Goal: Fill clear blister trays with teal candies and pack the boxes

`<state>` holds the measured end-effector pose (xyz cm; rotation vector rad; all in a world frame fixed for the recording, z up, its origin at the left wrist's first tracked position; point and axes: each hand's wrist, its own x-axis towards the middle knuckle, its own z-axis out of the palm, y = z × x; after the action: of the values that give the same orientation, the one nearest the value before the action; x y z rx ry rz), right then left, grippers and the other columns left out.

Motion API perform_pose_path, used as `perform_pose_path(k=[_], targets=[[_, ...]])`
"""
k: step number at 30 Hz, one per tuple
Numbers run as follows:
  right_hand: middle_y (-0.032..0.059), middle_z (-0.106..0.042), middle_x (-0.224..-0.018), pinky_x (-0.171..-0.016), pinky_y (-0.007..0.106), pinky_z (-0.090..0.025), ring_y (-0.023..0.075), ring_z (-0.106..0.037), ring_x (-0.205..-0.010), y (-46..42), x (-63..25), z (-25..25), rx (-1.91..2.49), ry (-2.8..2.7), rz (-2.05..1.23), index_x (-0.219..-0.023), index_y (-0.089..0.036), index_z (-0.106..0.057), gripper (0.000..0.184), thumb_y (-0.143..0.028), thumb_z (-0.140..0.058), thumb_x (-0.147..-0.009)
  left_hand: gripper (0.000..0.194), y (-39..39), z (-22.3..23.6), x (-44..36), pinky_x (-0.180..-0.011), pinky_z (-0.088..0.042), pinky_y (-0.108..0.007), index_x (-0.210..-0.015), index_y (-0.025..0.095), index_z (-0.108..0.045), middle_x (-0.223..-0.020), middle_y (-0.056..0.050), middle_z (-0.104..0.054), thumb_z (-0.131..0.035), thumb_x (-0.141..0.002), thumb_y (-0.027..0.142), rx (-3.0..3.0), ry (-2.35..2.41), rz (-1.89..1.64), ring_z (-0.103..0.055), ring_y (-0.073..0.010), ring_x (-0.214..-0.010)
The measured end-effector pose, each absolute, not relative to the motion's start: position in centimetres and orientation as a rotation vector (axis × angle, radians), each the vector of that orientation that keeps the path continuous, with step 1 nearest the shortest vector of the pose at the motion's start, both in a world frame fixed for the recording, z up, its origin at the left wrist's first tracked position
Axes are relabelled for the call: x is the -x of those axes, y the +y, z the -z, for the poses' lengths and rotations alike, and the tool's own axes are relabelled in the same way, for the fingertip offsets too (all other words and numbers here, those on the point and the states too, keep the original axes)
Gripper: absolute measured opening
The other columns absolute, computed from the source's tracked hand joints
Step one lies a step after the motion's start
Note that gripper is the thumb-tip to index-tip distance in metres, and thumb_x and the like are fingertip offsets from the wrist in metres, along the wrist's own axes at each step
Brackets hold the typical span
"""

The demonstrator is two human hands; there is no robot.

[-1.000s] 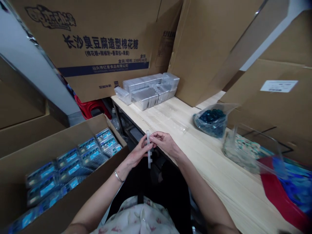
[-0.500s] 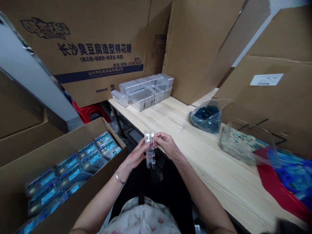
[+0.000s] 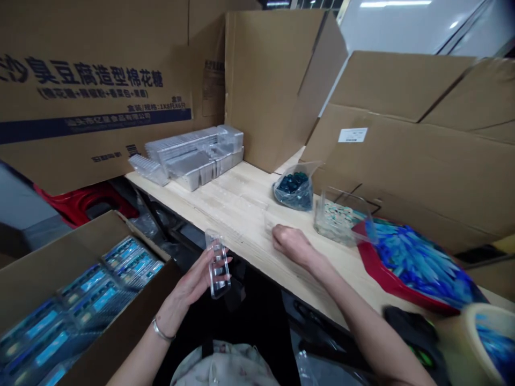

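Note:
My left hand (image 3: 198,274) holds a clear plastic blister tray (image 3: 219,266) with several moulded compartments, tilted upright in front of the table's edge. The thumb is behind its near side and the fingers wrap around the far side. My right hand (image 3: 293,243) is over the wooden table (image 3: 249,236), its fingers curled closed. A faint, see-through plastic edge (image 3: 269,222) shows by those fingertips; whether they grip it I cannot tell. Farther left on the table lie stacks of clear plastic trays (image 3: 197,155).
Blue-labelled packs (image 3: 92,289) fill an open carton (image 3: 161,279) at left. To the right are a bag of dark teal pieces (image 3: 294,187), a clear box of small pale pieces (image 3: 340,217), a red tray (image 3: 372,262) of blue packets and a tub (image 3: 469,332). Large cartons (image 3: 273,80) stand behind.
My hands have parted. The right one has left the blister tray and moved out over the table, while the left keeps hold of the tray. My view has turned to the right.

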<state>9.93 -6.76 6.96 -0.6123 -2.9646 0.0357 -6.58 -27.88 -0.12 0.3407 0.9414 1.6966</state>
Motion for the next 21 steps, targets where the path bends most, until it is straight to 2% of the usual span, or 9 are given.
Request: perform_pose_path(k=[2, 4, 9, 13, 15, 17, 19, 21], targets=[[0.0142, -0.064, -0.089, -0.063, 0.027, -0.043, 0.0203, -0.060, -0.078, -5.7, -8.4, -3.8, 0.711, -3.066, 0.197, -0.088, -0.011, -0.059, 0.022, -0.004, -0.040, -0.082, 0.044, -27.5, 0.2, 6.2, -0.081, -0.051, -0.048, -0.125, 0.029, -0.047, -0.132, -0.011, -0.046, -0.056, -0.082, 0.036, -0.338, 0.937, -1.677, -0.046, -0.0316, -0.120], [0.0155, -0.063, -0.093, -0.066, 0.028, -0.044, 0.0216, -0.061, -0.085, -4.6, -7.2, -1.5, 0.759, -3.093, 0.293, -0.092, -0.010, -0.059, 0.025, -0.001, -0.037, -0.083, 0.045, -27.3, 0.4, 6.0, -0.081, -0.051, -0.047, -0.125, 0.030, -0.048, -0.132, -0.010, -0.046, -0.057, -0.082, 0.036, -0.339, 0.940, -1.659, -0.046, -0.0315, -0.121], [0.0184, -0.061, -0.099, -0.075, 0.032, -0.046, 0.0241, -0.058, -0.094, -2.2, -6.0, 0.1, 0.793, -3.042, 0.289, -0.095, -0.008, -0.059, 0.027, 0.001, -0.037, -0.082, 0.048, -27.2, 0.8, 6.0, -0.081, -0.051, -0.045, -0.126, 0.035, -0.047, -0.134, -0.008, -0.046, -0.060, -0.080, 0.035, -0.360, 0.940, -1.646, -0.046, -0.0306, -0.121], [0.0168, -0.060, -0.102, -0.079, 0.031, -0.045, 0.0221, -0.057, -0.097, -1.6, -5.8, -0.6, 0.772, -3.005, 0.226, -0.097, -0.009, -0.058, 0.026, -0.002, -0.036, -0.086, 0.049, -26.7, 1.0, 5.9, -0.081, -0.051, -0.045, -0.126, 0.032, -0.048, -0.133, -0.010, -0.047, -0.061, -0.079, 0.035, -0.357, 0.935, -1.637, -0.047, -0.0307, -0.120], [0.0136, -0.061, -0.103, -0.081, 0.030, -0.045, 0.0193, -0.057, -0.097, -2.8, -6.0, -1.1, 0.703, -2.907, 0.015, -0.101, -0.011, -0.058, 0.023, -0.013, -0.038, -0.091, 0.048, -26.2, 0.9, 5.6, -0.081, -0.051, -0.045, -0.127, 0.030, -0.048, -0.132, -0.011, -0.047, -0.060, -0.080, 0.035, -0.372, 0.914, -1.640, -0.047, -0.0306, -0.119], [0.0090, -0.062, -0.098, -0.077, 0.027, -0.046, 0.0155, -0.059, -0.088, -5.3, -6.5, -1.8, 0.562, -2.724, -0.411, -0.102, -0.015, -0.058, 0.023, -0.028, -0.042, -0.092, 0.047, -25.6, 0.9, 5.3, -0.080, -0.051, -0.045, -0.125, 0.028, -0.048, -0.131, -0.012, -0.048, -0.060, -0.081, 0.034, -0.383, 0.885, -1.657, -0.048, -0.0301, -0.117], [0.0054, -0.063, -0.093, -0.069, 0.024, -0.048, 0.0130, -0.060, -0.078, -8.8, -7.3, -2.5, 0.365, -2.537, -0.856, -0.102, -0.018, -0.058, 0.027, -0.039, -0.051, -0.086, 0.046, -25.0, 0.9, 5.0, -0.082, -0.051, -0.045, -0.124, 0.026, -0.049, -0.129, -0.011, -0.050, -0.060, -0.081, 0.034, -0.381, 0.850, -1.688, -0.051, -0.0288, -0.113], [0.0056, -0.062, -0.100, -0.068, 0.025, -0.049, 0.0152, -0.060, -0.085, -12.4, -8.0, -3.1, 0.177, -2.482, -1.059, -0.107, -0.021, -0.057, 0.037, -0.043, -0.062, -0.078, 0.046, -24.5, 1.0, 4.8, -0.086, -0.049, -0.046, -0.125, 0.026, -0.049, -0.128, -0.010, -0.052, -0.060, -0.081, 0.035, -0.372, 0.809, -1.724, -0.053, -0.0271, -0.111]])
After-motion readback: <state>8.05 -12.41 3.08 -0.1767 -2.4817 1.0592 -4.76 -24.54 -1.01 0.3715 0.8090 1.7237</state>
